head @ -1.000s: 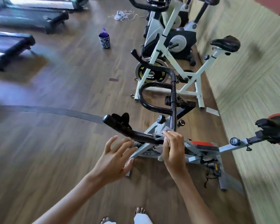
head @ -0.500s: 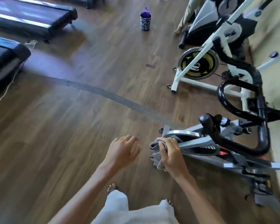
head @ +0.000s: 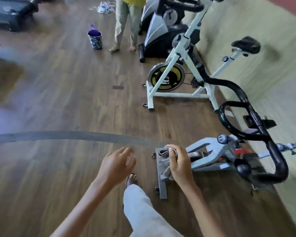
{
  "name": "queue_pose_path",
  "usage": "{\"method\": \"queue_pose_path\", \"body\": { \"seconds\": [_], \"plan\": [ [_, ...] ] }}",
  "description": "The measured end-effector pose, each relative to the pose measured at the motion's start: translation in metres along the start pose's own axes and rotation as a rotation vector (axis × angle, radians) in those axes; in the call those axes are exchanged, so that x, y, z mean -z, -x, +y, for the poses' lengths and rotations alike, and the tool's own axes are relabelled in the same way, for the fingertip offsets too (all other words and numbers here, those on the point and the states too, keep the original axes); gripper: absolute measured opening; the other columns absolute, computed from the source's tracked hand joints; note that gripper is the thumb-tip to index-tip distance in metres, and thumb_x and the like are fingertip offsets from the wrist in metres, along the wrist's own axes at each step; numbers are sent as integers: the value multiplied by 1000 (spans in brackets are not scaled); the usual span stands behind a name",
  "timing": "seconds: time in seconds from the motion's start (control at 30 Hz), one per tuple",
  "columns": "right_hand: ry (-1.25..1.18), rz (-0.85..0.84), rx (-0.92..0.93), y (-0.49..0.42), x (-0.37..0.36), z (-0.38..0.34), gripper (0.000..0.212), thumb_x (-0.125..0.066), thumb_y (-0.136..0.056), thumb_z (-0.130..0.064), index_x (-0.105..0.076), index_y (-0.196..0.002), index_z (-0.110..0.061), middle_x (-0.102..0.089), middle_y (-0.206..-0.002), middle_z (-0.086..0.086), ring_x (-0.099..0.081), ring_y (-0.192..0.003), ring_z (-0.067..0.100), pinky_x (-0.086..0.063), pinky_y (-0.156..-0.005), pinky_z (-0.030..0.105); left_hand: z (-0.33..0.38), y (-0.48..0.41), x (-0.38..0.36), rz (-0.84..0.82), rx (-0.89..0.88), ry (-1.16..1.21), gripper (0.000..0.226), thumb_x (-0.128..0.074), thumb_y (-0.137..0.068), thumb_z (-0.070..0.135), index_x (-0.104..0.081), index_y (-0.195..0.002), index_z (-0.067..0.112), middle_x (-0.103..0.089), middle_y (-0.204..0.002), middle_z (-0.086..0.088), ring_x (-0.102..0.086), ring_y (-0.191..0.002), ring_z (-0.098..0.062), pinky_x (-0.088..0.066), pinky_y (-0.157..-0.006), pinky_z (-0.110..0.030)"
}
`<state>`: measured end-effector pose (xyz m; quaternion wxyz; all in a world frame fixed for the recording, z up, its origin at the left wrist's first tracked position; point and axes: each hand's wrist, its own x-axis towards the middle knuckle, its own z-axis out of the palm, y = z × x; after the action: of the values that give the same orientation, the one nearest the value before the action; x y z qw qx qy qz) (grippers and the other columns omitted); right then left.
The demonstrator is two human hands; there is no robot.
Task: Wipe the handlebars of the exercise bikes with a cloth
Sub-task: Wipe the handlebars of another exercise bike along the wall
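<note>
Cloth (head: 164, 165) lifted off handlebar (head: 278, 161), right hand (head: 180, 165) holding it, flywheel logo (head: 175, 77) seemingly illegible.

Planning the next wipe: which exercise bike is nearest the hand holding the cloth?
The grey-framed bike with red trim, beside the right hand gripping the cloth; the white-framed bike with yellow-ringed flywheel stands farther off.

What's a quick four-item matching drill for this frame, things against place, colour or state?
Things:
1. cloth
2. left hand
3. cup
4. flywheel

Matches:
A. upright on the floor
B. yellow rings on black
C. gripped by the right hand
D. holds nothing, fingers loosely curled

Pairs: 1-C, 2-D, 3-A, 4-B
</note>
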<state>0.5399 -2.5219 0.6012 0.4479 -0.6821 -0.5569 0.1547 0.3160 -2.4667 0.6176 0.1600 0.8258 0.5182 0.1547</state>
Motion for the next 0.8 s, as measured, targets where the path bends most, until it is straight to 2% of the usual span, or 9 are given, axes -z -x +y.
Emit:
{"method": "queue_pose_path", "body": {
  "seconds": [0.1, 0.27, 0.37, 0.47, 0.57, 0.63, 0.8],
  "plan": [
    [-16, 127, -65, -52, -17, 17, 28, -39, -97, -34, -63, -104, -21, -63, -99, -10, -58, -95, 6, -43, -87, 13, -16, -72, 4, -5, -76, -28, 52, -33, -83, 51, -69, -105, 22, -73, -97, 5, -70, -83, -24, -52, -72, -34],
    [-23, 294, -165, -152, -47, 31, 32, -40, -96, -31, -66, -104, -14, -65, -100, -7, -61, -95, 14, -44, -87, 19, -34, -190, 22, -32, -172, -36, 58, -27, -85, 57, -67, -111, 24, -72, -102, 7, -69, -90, -23, -49, -75, -32],
    [-25, 338, -191, -205, -60, 29, 29, -39, -97, -32, -64, -104, -19, -66, -101, -6, -62, -97, 13, -45, -87, 17, -38, -258, 29, -75, -263, -26, 63, -21, -82, 58, -64, -114, 26, -70, -106, 8, -67, -94, -23, -46, -77, -31],
    [-21, 425, -205, -241, -66, 29, 29, -38, -97, -35, -63, -105, -21, -66, -100, -5, -63, -96, 15, -48, -86, 24, -37, -314, 28, -122, -344, 10, 59, -24, -83, 57, -63, -115, 26, -70, -106, 8, -67, -96, -21, -45, -77, -31],
    [11, 504, -216, -269, -67, 29, 28, -38, -99, -35, -61, -108, -23, -67, -101, -2, -63, -96, 11, -47, -84, 15, -35, -371, 20, -189, -466, 5, 56, -25, -88, 56, -62, -116, 25, -69, -108, 8, -67, -95, -20, -47, -78, -31],
    [48, 575, -251, -283, -68, 30, 26, -38, -99, -36, -59, -110, -26, -66, -102, -3, -62, -98, 8, -45, -85, 12, -34, -411, 13, -222, -546, 4, 55, -24, -88, 57, -61, -115, 27, -68, -107, 9, -67, -94, -20, -48, -77, -32],
    [162, 781, -388, -315, -73, 28, 25, -38, -100, -38, -59, -111, -29, -63, -108, -16, -60, -104, 4, -47, -88, 21, -24, -509, -8, -297, -754, 58, 65, -16, -81, 60, -63, -109, 25, -68, -102, 6, -66, -92, -23, -45, -73, -31]
  ]
}}
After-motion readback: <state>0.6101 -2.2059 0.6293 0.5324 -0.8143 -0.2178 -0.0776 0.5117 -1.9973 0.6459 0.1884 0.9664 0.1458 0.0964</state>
